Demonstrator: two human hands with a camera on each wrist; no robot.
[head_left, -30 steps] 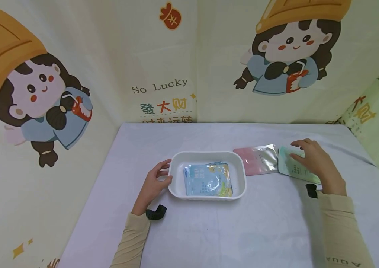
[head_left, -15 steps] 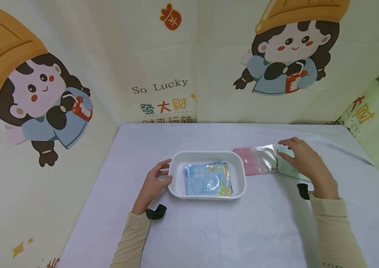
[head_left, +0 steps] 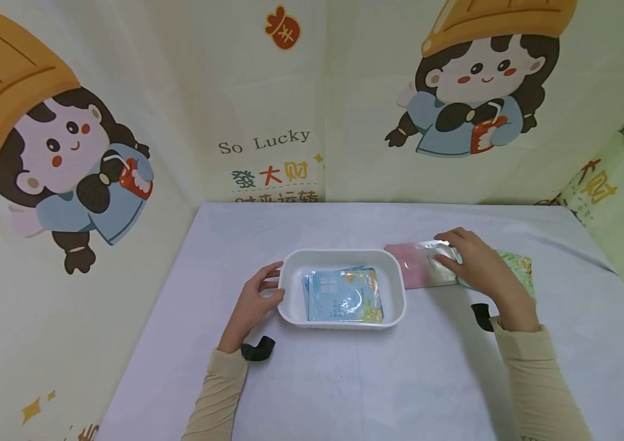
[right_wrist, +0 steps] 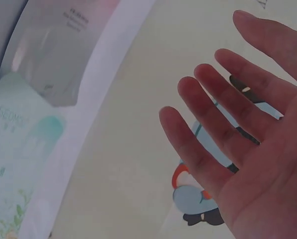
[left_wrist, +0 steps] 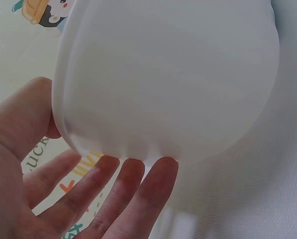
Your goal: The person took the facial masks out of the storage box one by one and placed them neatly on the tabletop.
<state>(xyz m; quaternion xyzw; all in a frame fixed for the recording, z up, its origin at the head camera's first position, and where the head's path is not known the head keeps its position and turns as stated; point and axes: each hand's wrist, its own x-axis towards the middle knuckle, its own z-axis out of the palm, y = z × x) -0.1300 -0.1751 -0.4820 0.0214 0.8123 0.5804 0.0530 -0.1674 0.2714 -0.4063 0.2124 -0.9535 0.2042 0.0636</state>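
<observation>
My left hand (head_left: pixel 253 304) holds the left end of a white plastic tray (head_left: pixel 340 326). In the left wrist view the fingertips lie on the tray's outer wall, with the thumb at its rim. Inside the tray is a small stack of blue sachets (head_left: pixel 336 300). My right hand (head_left: pixel 479 264), fingers spread and holding nothing, hovers over the right part of a pink and silver sachet (head_left: pixel 413 267). A mint green sachet (head_left: pixel 520 266) lies partly hidden under that hand and forearm. The right wrist view shows the hand's bare palm beside both sachets.
A white cloth (head_left: pixel 400 380) covers the table. Behind it and at the sides hangs a cream curtain (head_left: pixel 356 177) with cartoon prints. A black wrist mount (head_left: pixel 258 349) sits on the left wrist, another (head_left: pixel 481 316) on the right.
My right hand has moved left from above the mint green sachet to above the pink and silver one, uncovering the green sachet's right end. The left hand and the tray have stayed put.
</observation>
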